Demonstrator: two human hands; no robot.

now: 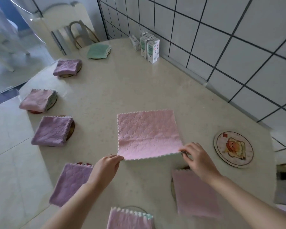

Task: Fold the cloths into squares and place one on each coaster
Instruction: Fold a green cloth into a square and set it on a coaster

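A pink cloth [147,133] lies spread flat in the middle of the table. My left hand [106,166] pinches its near left corner, and my right hand [196,158] pinches its near right corner, both corners lifted slightly. A round coaster [221,146] with a cartoon picture lies bare at the right. Folded cloths rest on coasters around the table: a green cloth [98,50], a purple cloth [67,67], a pink cloth [37,100], a purple cloth [52,131], a purple cloth [71,182], a pink cloth [130,219] and a pink cloth [195,194].
Several white cartons [149,46] stand at the back by the tiled wall [221,38]. A cream chair [64,28] is behind the table's far edge. The table [122,90] ends at the left over a tiled floor.
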